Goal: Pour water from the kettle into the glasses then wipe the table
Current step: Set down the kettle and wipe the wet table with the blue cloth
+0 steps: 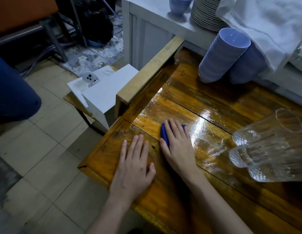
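Note:
My right hand (178, 146) presses flat on a blue cloth (164, 135) on the wooden table (206, 102), near its left edge. The cloth shows only at my fingertips and by the thumb. My left hand (135, 164) lies flat on the table beside it, fingers spread, holding nothing. The wood to the right of the cloth shines wet. Clear patterned glasses (265, 154) stand in a tight group at the right edge. No kettle is in view.
Two stacks of blue plastic cups (221, 56) stand at the back of the table, under a white cabinet with stacked plates (207, 12) and a white towel (265, 24). A wooden rail (146, 71) borders the table's left. A white box (104, 92) sits beyond it.

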`<state>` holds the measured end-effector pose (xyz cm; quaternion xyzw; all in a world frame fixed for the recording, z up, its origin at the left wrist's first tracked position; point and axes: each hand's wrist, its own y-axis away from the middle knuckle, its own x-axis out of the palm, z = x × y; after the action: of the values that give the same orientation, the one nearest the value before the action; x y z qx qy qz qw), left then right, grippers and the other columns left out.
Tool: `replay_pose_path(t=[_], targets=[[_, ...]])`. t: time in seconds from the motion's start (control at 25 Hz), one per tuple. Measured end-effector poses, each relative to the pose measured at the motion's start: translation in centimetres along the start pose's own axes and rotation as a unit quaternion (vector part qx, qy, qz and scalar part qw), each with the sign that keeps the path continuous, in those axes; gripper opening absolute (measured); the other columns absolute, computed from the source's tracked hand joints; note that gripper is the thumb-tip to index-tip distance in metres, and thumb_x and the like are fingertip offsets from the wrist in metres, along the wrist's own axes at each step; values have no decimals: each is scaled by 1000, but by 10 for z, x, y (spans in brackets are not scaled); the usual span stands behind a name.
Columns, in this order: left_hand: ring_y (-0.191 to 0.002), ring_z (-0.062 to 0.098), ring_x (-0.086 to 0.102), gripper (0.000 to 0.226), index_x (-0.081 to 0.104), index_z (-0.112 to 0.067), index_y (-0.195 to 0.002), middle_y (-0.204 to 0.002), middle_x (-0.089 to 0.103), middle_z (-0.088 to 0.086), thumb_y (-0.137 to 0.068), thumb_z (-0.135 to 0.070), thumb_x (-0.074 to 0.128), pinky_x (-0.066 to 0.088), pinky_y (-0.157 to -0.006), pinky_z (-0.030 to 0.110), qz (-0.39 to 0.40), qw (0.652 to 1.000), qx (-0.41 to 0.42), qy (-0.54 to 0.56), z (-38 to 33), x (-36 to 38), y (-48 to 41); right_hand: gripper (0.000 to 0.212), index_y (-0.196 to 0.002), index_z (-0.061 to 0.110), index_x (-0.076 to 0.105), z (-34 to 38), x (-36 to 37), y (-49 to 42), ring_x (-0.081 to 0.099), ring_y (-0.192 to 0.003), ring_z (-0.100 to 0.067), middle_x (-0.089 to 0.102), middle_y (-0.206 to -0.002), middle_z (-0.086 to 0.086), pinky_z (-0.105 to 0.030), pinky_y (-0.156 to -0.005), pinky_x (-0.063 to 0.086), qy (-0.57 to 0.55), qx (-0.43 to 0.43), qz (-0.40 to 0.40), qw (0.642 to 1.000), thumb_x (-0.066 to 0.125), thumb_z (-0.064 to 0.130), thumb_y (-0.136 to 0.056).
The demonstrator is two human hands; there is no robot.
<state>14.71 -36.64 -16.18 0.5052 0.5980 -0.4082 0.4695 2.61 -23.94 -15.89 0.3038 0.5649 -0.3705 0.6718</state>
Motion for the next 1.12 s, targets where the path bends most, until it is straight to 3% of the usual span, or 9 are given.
replay_pose_path(t=[0.16, 0.28, 0.48, 0.56, 0.76, 0.92, 1.12], targets=[[-147, 24, 20, 62, 34, -9, -146, -156, 29, 13, -94, -41, 33, 24, -116, 53, 0, 1000, 4, -2, 1, 1, 1, 67, -155, 20, 14, -19, -7, 45, 2, -150, -16, 9, -162, -1, -37, -120, 0, 8, -47, 36, 998, 25, 55, -98], [-146, 25, 22, 62, 36, -8, -145, -154, 31, 14, -93, -41, 32, 24, -115, 54, -3, 1000, 9, 2, 1, 1, 0, 69, -155, 19, 13, -40, -10, 56, 3, -150, -18, 9, -163, -3, -35, -121, -1, 18, 29, 21, 999, 25, 55, -98], [-146, 26, 22, 62, 36, -8, -145, -154, 31, 15, -94, -41, 32, 21, -117, 53, -9, 1000, 9, -5, 2, 3, -1, 68, -154, 12, 20, -41, -5, -14, 13, -149, -26, 20, -161, -11, -45, -121, 8, 4, 149, -20, 989, 25, 50, -98], [-146, 25, 21, 62, 35, -8, -146, -155, 30, 15, -94, -41, 31, 19, -118, 53, -7, 1000, 10, -12, 2, 4, 0, 66, -153, 10, 23, -22, -2, -28, 17, -148, -27, 23, -160, -13, -47, -121, 9, 0, 135, -27, 990, 27, 48, -99], [-146, 26, 23, 61, 37, -8, -145, -154, 32, 15, -94, -41, 31, 19, -118, 52, -9, 1000, 11, -21, 1, 4, -1, 62, -152, 14, 27, 25, 6, 23, 18, -148, -25, 25, -160, -10, -48, -121, 14, -22, 9, -14, 1000, 32, 45, -99], [-146, 25, 24, 61, 38, -8, -144, -154, 32, 14, -94, -42, 30, 18, -118, 51, -17, 1000, 6, -14, 0, 3, 0, 62, -152, 17, 28, 17, 6, 84, 18, -148, -22, 24, -160, -6, -44, -120, 15, -19, 14, 2, 1000, 32, 49, -98], [-146, 24, 22, 61, 36, -9, -145, -155, 31, 13, -94, -42, 30, 14, -119, 50, -21, 1000, 7, 2, 0, 0, 0, 66, -152, 17, 27, -48, -8, 132, 20, -147, -23, 27, -159, -8, -42, -117, 13, 28, 42, 3, 999, 24, 53, -97]])
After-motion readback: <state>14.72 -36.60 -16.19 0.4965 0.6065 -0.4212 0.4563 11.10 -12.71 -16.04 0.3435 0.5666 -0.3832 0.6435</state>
